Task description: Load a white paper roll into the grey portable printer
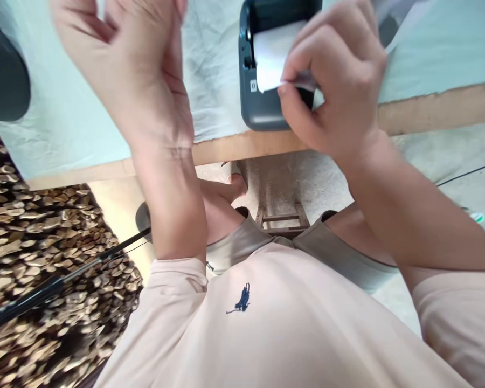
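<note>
My right hand [339,75] pinches the loose end of a white paper roll [275,54] between thumb and forefinger. The roll sits inside the opened bay of a dark grey printer [262,113], close to the table's near edge. A small white square mark shows on the printer's casing. At the upper left, my left hand [133,59] is raised above the table with its wrist bent. Its fingertips run past the top of the view, so whatever they hold, if anything, is hidden.
A pale cloth [214,81] covers the wooden-edged table [242,144]. A dark rounded object [2,70] stands at the far left. Stacked firewood [16,242] and a black pole [52,288] lie lower left. Translucent material [400,21] is behind my right hand. A wooden stool [283,218] shows below.
</note>
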### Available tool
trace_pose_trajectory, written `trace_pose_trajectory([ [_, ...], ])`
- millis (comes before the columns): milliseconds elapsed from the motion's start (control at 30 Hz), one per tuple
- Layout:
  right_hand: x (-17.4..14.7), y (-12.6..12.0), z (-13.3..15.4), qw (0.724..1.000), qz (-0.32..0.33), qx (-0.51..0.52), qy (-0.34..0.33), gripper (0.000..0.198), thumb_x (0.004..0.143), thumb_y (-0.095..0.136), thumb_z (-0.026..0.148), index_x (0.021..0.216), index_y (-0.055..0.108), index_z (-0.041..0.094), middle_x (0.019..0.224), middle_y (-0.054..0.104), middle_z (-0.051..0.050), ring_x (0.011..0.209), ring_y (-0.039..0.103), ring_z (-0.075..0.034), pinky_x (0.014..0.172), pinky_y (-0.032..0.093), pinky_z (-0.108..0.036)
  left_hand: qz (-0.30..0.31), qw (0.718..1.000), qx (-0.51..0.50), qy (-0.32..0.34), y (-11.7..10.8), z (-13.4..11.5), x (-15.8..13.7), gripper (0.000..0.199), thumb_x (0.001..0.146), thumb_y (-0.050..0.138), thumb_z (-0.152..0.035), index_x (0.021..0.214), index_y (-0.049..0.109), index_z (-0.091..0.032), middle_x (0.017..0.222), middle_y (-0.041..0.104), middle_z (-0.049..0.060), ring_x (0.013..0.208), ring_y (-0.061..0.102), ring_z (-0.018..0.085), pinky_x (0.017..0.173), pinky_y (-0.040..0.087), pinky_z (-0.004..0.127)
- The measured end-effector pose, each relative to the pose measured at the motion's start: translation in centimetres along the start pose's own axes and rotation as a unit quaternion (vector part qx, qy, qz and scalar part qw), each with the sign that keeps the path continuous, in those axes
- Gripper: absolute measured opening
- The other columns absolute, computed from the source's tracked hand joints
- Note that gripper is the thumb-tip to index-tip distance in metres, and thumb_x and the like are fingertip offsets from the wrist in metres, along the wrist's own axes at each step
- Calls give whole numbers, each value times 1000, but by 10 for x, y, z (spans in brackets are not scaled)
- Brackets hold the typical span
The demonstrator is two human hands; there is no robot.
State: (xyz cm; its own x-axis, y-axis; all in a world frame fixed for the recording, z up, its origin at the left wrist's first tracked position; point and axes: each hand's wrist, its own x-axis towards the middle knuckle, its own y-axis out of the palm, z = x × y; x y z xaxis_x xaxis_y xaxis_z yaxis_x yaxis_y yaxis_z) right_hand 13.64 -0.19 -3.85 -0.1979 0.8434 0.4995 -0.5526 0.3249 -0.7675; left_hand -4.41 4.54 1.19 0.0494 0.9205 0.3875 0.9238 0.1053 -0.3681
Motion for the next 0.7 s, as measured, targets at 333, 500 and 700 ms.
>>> trace_pose_trajectory([
  [333,-4,3,5,999,-35,5,3,29,71,31,39,70,52,18,85,48,5,85,32,7,81,26,-14,87,907,-353,-212,5,0,-10,23,79,27,-38,70,36,-19,44,31,-9,26,19,-5,19,10,9],
  [500,-1,4,3,997,-66,10,-38,22,69,35,35,69,50,18,83,48,7,84,33,7,78,27,-13,101,871,-401,-265,2,7,-6,39,77,13,-49,54,21,-19,35,6,-5,20,12,1,20,8,13],
  [700,-2,3,1,996,-67,10,-59,22,67,37,34,72,50,17,85,47,7,87,32,8,79,26,-11,107,884,-432,-143,-11,9,-18,19,79,22,-32,81,37,-44,50,4,-1,33,13,1,32,20,13],
])
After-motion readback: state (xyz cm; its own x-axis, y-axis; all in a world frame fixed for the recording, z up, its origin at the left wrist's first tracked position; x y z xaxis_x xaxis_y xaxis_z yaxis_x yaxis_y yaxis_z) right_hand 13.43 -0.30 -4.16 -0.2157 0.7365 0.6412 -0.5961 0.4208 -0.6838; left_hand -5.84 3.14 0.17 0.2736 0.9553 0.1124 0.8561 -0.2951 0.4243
